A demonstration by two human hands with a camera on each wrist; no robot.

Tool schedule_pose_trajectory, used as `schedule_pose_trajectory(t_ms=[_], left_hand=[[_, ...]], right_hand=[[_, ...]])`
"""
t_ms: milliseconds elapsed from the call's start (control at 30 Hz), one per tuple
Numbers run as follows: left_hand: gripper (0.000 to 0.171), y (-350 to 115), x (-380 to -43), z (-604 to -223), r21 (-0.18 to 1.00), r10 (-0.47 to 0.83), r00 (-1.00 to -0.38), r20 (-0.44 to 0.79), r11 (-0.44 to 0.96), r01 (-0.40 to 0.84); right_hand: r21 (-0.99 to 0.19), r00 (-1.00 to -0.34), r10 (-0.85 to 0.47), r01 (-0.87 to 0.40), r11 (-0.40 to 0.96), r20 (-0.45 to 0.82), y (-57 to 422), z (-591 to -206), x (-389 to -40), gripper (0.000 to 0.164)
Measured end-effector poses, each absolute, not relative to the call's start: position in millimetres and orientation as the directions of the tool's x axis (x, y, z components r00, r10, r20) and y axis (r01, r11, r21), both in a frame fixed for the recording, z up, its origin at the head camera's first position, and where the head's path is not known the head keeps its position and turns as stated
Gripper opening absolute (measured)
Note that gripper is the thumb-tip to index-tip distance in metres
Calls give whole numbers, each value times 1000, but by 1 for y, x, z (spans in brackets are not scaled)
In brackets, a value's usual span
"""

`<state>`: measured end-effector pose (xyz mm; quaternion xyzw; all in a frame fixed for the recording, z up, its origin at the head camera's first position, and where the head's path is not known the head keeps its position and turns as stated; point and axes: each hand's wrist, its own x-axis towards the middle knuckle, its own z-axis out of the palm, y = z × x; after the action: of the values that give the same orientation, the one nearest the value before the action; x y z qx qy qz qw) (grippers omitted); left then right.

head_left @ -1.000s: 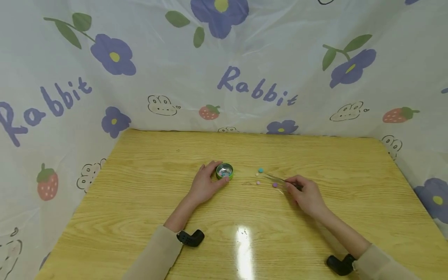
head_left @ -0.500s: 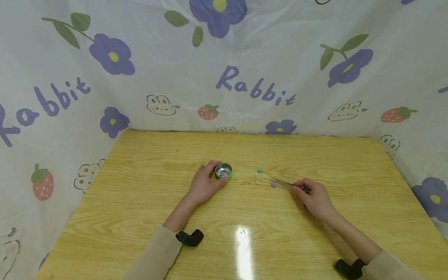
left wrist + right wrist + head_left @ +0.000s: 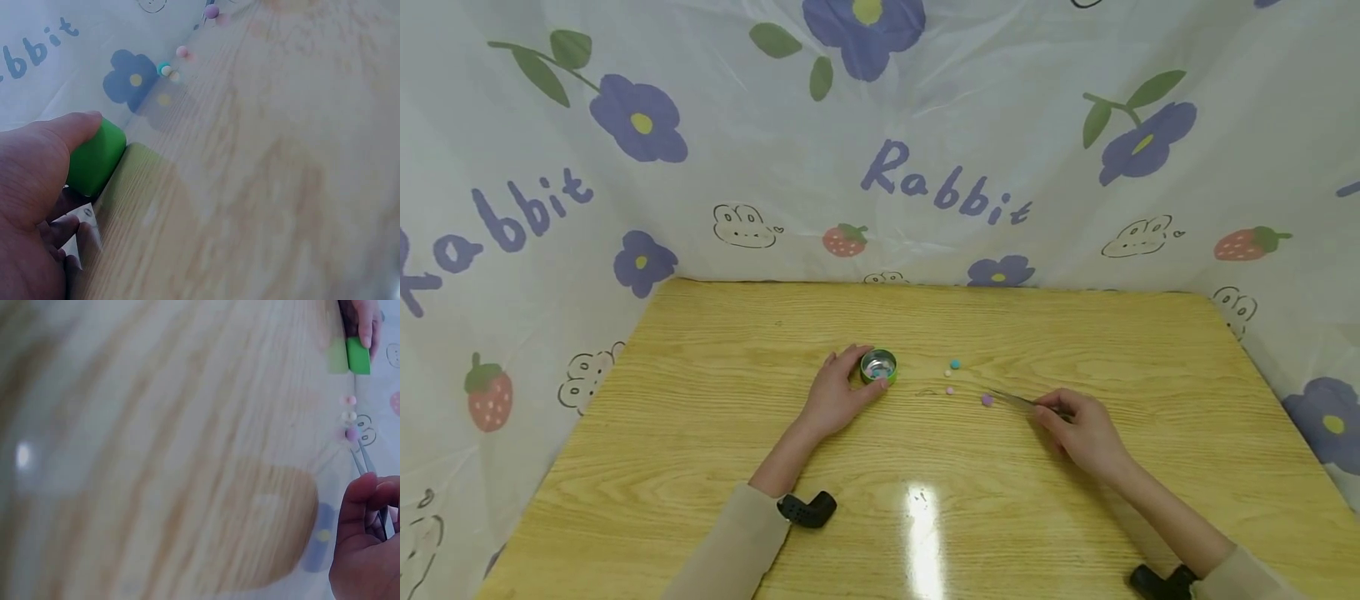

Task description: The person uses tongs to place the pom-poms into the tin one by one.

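Note:
In the head view my left hand (image 3: 835, 398) holds a small round green tin (image 3: 877, 357) standing upright on the table, thumb and fingers around its side. Small pale and blue pieces lie inside it. My right hand (image 3: 1086, 433) pinches metal tweezers (image 3: 1015, 401), their tips just beside a purple ball (image 3: 987, 400) on the table. In the right wrist view the tweezers' tips are slightly apart; I cannot tell whether they touch the ball. Between tin and tweezers lie a pink ball (image 3: 950, 391), a cream ball (image 3: 947, 373) and a blue ball (image 3: 955, 365).
The wooden table (image 3: 760, 333) runs back to a white printed curtain (image 3: 947, 108) that hangs along the back and both sides. Each wrist carries a black camera mount, such as the left mount (image 3: 807, 509).
My right hand has drawn back to the right and nearer to me; the tweezers' tips went from near the blue ball to the purple ball, which shifted slightly. My left hand stayed on the tin.

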<state>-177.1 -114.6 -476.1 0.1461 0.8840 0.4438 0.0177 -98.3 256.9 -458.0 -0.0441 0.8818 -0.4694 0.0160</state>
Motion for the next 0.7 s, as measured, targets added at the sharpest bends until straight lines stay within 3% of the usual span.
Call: schedule_pose_trajectory(t_ms=[700], left_hand=[[63,-114,-177,-475,787,273,-957,101,566,245]], right_hand=[[-847,-991,-132,-77,527,8,261,-454,-87,19]])
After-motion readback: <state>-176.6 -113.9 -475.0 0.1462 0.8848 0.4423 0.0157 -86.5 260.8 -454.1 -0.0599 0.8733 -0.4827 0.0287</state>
